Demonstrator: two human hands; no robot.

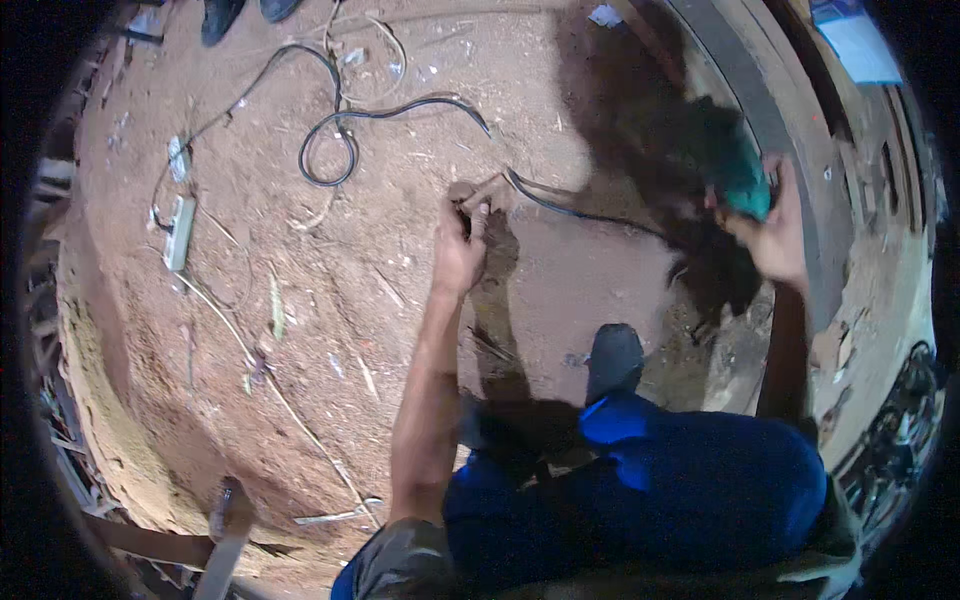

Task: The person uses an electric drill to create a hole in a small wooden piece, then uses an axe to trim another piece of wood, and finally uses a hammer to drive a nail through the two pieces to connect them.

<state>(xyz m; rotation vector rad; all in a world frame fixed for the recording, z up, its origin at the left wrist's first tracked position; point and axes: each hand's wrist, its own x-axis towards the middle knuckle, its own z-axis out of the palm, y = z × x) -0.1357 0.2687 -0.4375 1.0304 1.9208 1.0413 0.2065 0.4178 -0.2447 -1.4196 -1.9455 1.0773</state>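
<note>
My left hand (462, 248) is closed round a small flat brown piece (490, 192), just above the dirt floor. The piece's far corner comes close to a black cable (575, 212), and I cannot tell whether they touch. On the right, my right hand (778, 238) grips a green object (742, 178), smeared by motion and partly in dark shadow. Its exact kind cannot be made out. The black cable runs toward the shadow beneath this hand, where its end is lost.
A looped black cord (335, 150) lies at the far left. A white power strip (180, 232) and a pale cord (300, 420) lie left of me. Wooden boards (790, 100) edge the right side. A hammer-like tool (228, 525) is at lower left, my shoe (614, 358) below centre.
</note>
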